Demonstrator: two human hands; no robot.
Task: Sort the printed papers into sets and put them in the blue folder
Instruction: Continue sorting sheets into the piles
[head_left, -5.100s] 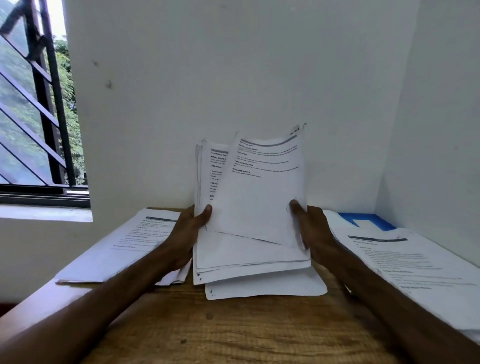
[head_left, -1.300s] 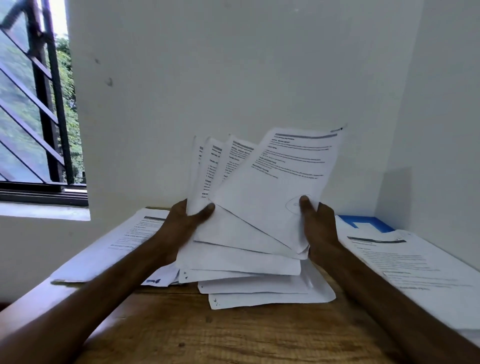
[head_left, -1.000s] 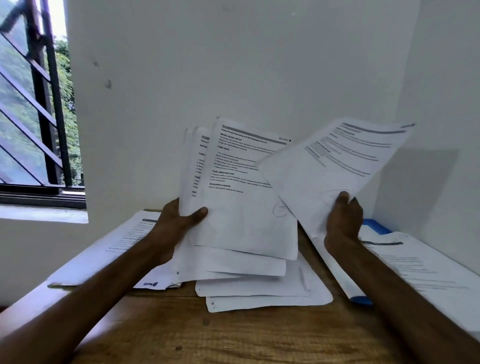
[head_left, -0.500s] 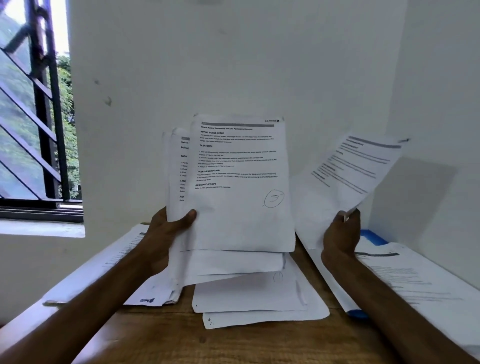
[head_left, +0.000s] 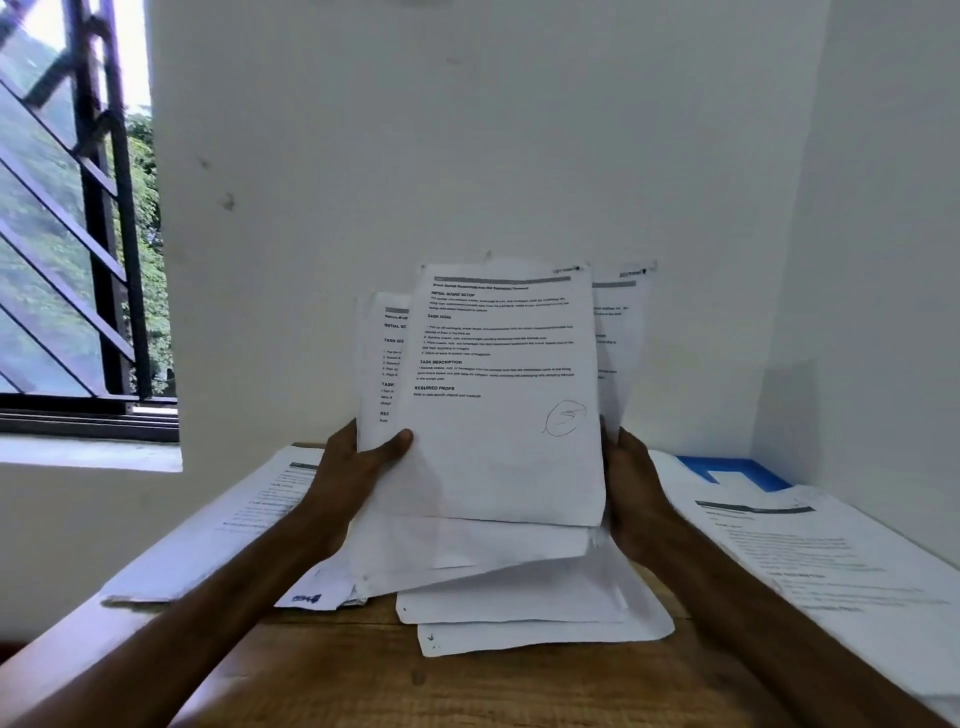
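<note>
Paper in hand: white printed papers (head_left: 498, 415), fanned and held upright above the brown wooden counter (head_left: 363, 675). The left hand (head_left: 353, 478) grips the left edge of the sheaf, thumb pressed across the front sheet. The right hand (head_left: 631, 493) holds the right edge. Its fingers are hidden behind the sheets, so that grip is judged, not seen.

Step, as judged: read the front sheet's heading and its circled handwritten mark (head_left: 565, 418) to assign a set. To do it well:
- anchor the sheaf with the left hand
- peel only the front sheet with the right
- check that no second sheet clings
- match the mark to a pile before laying the sheet down

Flat blue folder (head_left: 727, 470): 2 o'clock from the right hand, apart from it, in the far right corner. The right pile of printed sheets (head_left: 831, 561) at 4 o'clock partly covers it. The left pile of printed sheets (head_left: 234, 525) lies at 8 o'clock of the left hand. Loose white sheets (head_left: 535, 618) lie at 6 o'clock, under the sheaf.
</note>
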